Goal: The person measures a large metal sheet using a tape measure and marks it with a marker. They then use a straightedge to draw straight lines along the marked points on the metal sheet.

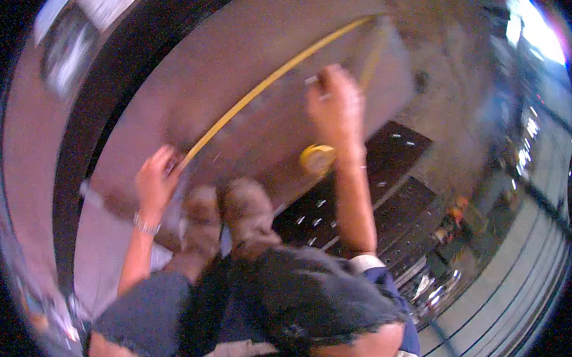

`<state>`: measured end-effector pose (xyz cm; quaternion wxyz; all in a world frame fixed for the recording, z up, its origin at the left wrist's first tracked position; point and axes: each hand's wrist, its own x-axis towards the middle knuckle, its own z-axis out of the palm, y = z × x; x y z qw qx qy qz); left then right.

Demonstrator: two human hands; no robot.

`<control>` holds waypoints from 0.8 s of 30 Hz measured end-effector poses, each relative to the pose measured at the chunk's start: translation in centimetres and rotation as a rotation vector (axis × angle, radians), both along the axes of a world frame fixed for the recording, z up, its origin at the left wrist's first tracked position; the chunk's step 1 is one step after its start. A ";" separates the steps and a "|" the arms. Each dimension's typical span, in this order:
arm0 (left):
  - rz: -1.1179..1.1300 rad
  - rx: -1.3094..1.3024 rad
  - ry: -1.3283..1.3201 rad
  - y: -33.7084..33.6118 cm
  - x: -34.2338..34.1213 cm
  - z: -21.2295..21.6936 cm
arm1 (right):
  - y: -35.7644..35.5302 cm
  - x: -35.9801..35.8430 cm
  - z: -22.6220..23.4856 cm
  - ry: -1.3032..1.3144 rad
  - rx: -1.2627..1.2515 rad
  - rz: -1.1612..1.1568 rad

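A long yellow measuring tape (264,83) stretches over the large brownish-grey panel (143,104). Its near end reaches my left hand (158,179), whose fingers are closed on it. My right hand (337,108) is raised above the panel with fingers curled. A small pale piece shows at its fingertips, too smeared by motion to name. Just left of my right wrist is a round yellow-rimmed tape measure case (316,159). A fainter yellow strip (372,59) runs from the tape's far end down behind my right hand.
My brown boots (247,205) are planted on the panel between my arms. Dark slabs (387,157) with pale flecks lie at its right. Blurred clutter with an orange item (459,206) sits farther right, beside ribbed grey sheeting (515,293). A dark band (79,152) borders the left.
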<state>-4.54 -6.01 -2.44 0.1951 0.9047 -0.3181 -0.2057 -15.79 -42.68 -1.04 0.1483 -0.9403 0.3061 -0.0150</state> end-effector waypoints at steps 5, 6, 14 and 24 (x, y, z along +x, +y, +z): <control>0.071 -0.114 0.084 0.7 -0.6 -2.8 | 2.3 1.7 0.2 -0.100 0.283 -0.141; 0.074 -0.108 0.165 -0.7 -0.7 -0.5 | 2.5 0.8 -0.6 -0.146 0.302 -0.127; 0.051 -0.148 0.193 -0.3 -0.6 -0.5 | 3.0 0.1 0.4 -0.210 0.409 -0.249; 0.054 -0.187 0.068 -0.8 -0.6 1.0 | 3.0 1.0 1.1 -0.450 0.509 -0.298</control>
